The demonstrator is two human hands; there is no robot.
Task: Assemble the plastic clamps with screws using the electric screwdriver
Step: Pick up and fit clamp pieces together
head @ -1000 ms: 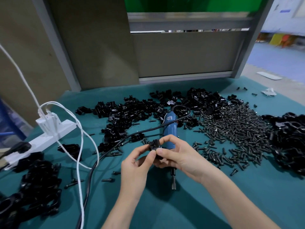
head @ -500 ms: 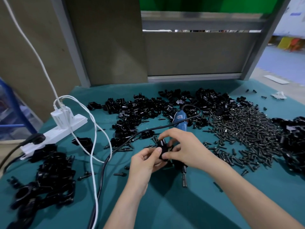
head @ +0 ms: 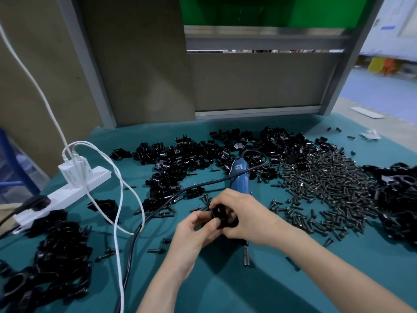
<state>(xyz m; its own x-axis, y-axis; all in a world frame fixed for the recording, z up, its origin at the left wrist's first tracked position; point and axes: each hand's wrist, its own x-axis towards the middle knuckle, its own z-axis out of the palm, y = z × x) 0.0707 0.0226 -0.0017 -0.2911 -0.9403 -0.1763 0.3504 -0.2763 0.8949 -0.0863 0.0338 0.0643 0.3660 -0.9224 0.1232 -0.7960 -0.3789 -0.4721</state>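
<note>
While left hand (head: 194, 233) and right hand (head: 248, 218) still pinch the clamp (head: 220, 214), now more hidden

Your right hand (head: 246, 218) now arches over the clamp (head: 220, 214), fingers curled across its top, where a second ago only your fingertips pinched it. Your left hand (head: 194, 233) closes in too, thumb against the clamp's near side, so less of it shows.
</note>
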